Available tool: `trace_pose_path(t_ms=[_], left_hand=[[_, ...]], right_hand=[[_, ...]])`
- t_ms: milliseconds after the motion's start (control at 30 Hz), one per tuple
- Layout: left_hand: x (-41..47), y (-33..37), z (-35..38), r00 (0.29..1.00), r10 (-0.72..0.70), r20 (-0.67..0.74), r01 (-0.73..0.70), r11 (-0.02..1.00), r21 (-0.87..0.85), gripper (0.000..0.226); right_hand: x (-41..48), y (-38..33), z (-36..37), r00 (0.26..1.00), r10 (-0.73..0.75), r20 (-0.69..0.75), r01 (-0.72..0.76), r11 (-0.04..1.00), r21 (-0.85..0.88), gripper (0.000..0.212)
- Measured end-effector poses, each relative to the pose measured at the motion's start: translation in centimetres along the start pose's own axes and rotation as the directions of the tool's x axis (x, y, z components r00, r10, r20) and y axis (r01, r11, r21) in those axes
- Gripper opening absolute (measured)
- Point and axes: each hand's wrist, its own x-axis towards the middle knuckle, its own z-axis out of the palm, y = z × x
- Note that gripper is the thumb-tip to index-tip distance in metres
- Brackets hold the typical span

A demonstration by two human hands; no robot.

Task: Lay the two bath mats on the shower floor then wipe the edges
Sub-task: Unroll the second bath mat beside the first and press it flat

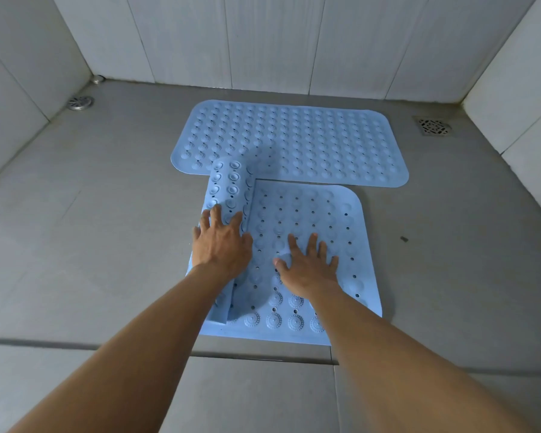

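One blue rubber bath mat [294, 139] lies flat on the grey shower floor, close to the back wall. A second blue bath mat [319, 214] lies just in front of it, flat on its right part, while its left part stays curled in a roll [228, 185] with suction cups showing. My left hand [221, 242] rests palm down on that roll, fingers spread. My right hand [306, 264] presses flat on the unrolled part, fingers apart. The roll's far end overlaps the first mat's near edge.
A round metal drain [80, 102] sits at the back left corner and a square grated drain [434, 126] at the back right. White tiled walls [263, 42] enclose three sides. A floor threshold line [107, 345] runs across the near side. A small dark speck [404, 239] lies right of the mats.
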Motion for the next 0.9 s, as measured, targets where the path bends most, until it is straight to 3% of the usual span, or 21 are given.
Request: trace_pose_path(t_ms=[100, 200, 400, 533, 700, 900], left_hand=[[-0.1, -0.7, 0.0, 1.0, 0.027, 0.011, -0.028, 0.999, 0.028, 0.074], [-0.2, -0.9, -0.3, 0.999, 0.033, 0.015, -0.032, 0.998, -0.055, 0.082], [0.2, -1.3, -0.9, 0.999, 0.014, 0.047, -0.011, 0.998, -0.061, 0.077], [0.1, -1.7, -0.8, 0.997, -0.029, 0.072, 0.034, 0.996, -0.077, 0.078], [0.2, -2.4, -0.1, 0.997, -0.034, 0.068, 0.041, 0.993, -0.109, 0.063], [0.0, -2.9, -0.1, 0.995, -0.054, 0.079, 0.062, 0.993, -0.104, 0.085]], right_hand=[[0.0, 1.2, 0.0, 1.0, -0.015, 0.003, 0.015, 1.0, -0.02, 0.076], [0.0, 2.8, -0.4, 1.0, -0.001, -0.006, 0.001, 0.999, -0.032, 0.077], [-0.4, 4.8, -1.5, 0.997, 0.077, 0.0, -0.077, 0.995, -0.06, 0.075], [-0.7, 1.2, -1.4, 0.997, 0.048, -0.063, -0.05, 0.998, -0.037, 0.071], [-0.1, -2.0, 0.5, 0.999, 0.041, 0.018, -0.041, 0.999, -0.021, 0.083], [0.1, -0.4, 0.7, 0.999, 0.032, 0.002, -0.032, 0.999, -0.038, 0.09]])
